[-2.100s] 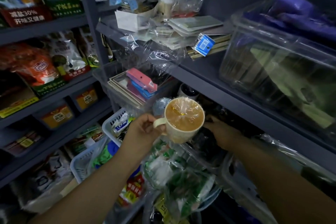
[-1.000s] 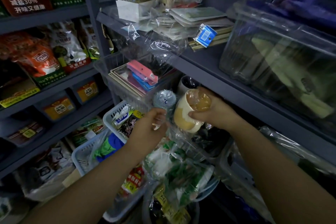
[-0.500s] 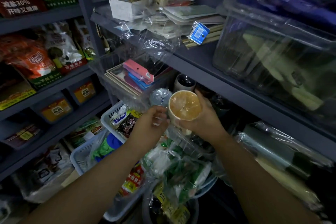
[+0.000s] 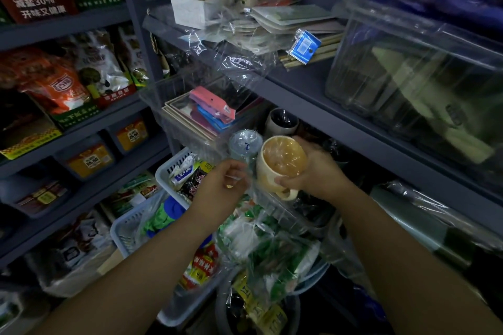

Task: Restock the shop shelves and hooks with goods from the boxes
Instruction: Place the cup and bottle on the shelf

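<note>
Mug point(image 4: 280, 164) now in right-hand grip point(image 4: 315, 168)

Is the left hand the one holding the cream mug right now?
No, the right hand grips the cream mug, while the left hand sits beside it on the plastic wrap.

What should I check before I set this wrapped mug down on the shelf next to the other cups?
1. Hold on the wrapped mug: ok, the right hand grips it around the body, thumb near the handle.
2. Wrap intact: ok, film covers the mouth, with no tear that I can see.
3. Left hand clear of the mug: cannot tell, it sits close beside it, and contact is unclear.
4. Free spot on the shelf: cannot tell, the dark cup and the wrapped bluish cup stand close, and the space behind is dark.
5. Mug upright: not ok, its mouth tilts toward the camera.
</note>
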`<action>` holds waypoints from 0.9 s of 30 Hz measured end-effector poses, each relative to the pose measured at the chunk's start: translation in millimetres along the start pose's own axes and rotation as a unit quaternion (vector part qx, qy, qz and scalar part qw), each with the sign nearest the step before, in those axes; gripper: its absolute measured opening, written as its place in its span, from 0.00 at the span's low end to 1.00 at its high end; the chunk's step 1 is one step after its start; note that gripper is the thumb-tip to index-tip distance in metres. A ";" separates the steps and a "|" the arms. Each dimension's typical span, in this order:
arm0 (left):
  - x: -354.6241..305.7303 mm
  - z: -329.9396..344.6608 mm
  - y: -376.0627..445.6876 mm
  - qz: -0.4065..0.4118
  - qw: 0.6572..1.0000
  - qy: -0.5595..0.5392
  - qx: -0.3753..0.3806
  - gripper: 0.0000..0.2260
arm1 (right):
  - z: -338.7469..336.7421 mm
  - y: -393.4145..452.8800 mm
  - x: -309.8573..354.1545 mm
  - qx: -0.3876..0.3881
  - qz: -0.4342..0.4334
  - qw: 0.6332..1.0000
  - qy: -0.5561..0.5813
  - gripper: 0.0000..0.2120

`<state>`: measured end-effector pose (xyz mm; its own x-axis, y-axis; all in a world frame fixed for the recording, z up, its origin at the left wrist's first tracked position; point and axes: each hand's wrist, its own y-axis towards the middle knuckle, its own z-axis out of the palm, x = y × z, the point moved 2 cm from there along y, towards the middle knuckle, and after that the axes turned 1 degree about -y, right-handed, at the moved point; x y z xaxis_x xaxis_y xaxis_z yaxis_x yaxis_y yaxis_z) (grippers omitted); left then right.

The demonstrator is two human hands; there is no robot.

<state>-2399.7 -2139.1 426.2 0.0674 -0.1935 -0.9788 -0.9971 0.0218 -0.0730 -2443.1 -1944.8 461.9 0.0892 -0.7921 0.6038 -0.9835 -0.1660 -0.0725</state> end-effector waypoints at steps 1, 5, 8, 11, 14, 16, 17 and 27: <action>0.9 -0.9 0.2 -0.002 1.000 0.000 -0.003 0.13 | -0.1 1.5 1.1 0.023 0.002 0.999 -0.044 0.40; 2.0 -1.5 0.3 -0.005 1.000 0.000 -0.006 0.12 | 6.8 12.8 1.5 0.083 0.030 0.994 -0.057 0.43; 2.2 -1.4 1.6 -0.002 1.000 0.006 -0.004 0.13 | 18.3 21.3 -5.0 0.099 0.040 0.992 -0.067 0.45; 3.0 -4.5 1.1 -0.002 1.000 -0.006 -0.006 0.12 | 26.5 22.0 -15.3 0.099 0.058 0.990 -0.081 0.49; 2.4 -7.5 -2.0 0.001 0.999 0.028 -0.017 0.07 | 38.7 15.7 -23.2 0.079 0.058 0.993 -0.067 0.51; 2.7 -7.5 -3.5 0.000 0.999 0.039 -0.020 0.07 | 45.6 8.6 -28.2 0.067 0.047 0.994 -0.070 0.46; 2.9 -7.1 -3.8 -0.002 0.999 0.038 -0.013 0.08 | 45.7 4.5 -29.9 0.057 0.042 0.996 -0.061 0.41; -3.6 23.4 8.0 0.150 0.956 0.240 0.082 0.12 | 6.4 -14.9 -61.1 0.037 0.184 0.925 -0.329 0.11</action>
<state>-2407.2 -2115.3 424.7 -0.2843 -0.5814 -0.7623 -0.9472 0.2931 0.1298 -2433.0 -1897.7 421.0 -0.1496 -0.9850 -0.0855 -0.9551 0.1664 -0.2453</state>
